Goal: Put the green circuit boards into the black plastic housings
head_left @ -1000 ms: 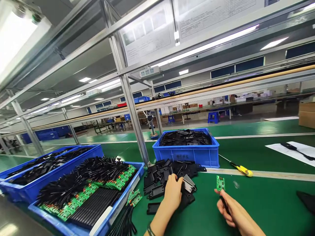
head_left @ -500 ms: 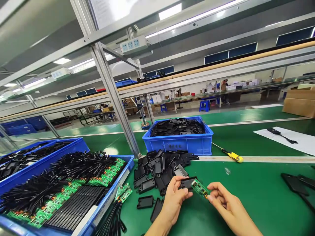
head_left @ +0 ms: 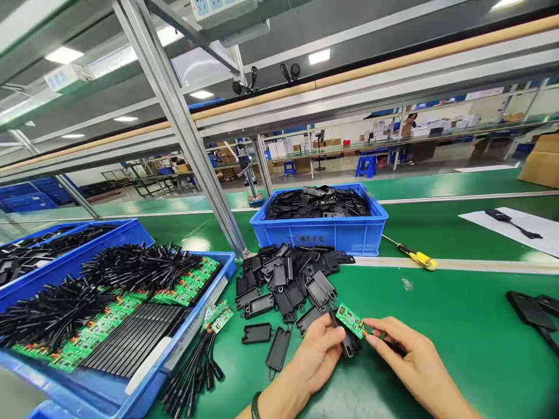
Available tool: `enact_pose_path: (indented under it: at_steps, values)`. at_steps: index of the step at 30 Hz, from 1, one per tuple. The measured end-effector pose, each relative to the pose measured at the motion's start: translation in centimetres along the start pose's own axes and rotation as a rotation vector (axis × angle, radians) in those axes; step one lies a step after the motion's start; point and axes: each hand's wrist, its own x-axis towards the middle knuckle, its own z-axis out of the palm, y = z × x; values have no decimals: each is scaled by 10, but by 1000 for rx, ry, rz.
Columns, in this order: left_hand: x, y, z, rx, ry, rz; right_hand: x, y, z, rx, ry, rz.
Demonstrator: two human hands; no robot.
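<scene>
My left hand is closed around a black plastic case half, held above the green bench. Between finger and thumb, my right hand pinches the wired end of a green circuit board; a black cable runs back under its fingers. The board sits over the case at a slant, and I cannot tell how far it lies inside. Just beyond my left hand is a loose pile of black case halves. To its left lie several circuit boards with black cables on the bench.
A blue bin full of black parts stands behind the pile. At left, a blue tray holds rows of cabled boards. A yellow screwdriver lies right of the bin. Finished-looking black units rest at far right. A metal post rises behind the tray.
The view has tipped downward. The board has turned and now shows its face over the case; my right hand has shifted to its wired end. The case is tilted more toward me.
</scene>
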Motion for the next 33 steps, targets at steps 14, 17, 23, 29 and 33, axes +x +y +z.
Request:
enact_pose_path:
  at_steps: [14,17,23,29,33]
  values:
    - [-5,-3,7,98,82,50,-6,-9,-1,-40,0,-163]
    - [-5,-4,6,105,62,48,-6,-8,-2,-67,3,-212]
    - [-4,-6,4,89,65,37,-5,-7,-3,-108,65,-383]
    - [-4,-8,4,97,44,45,-4,-7,-3,-167,71,-452]
    - [-5,-11,6,94,65,51,-4,-5,3,-209,77,-457]
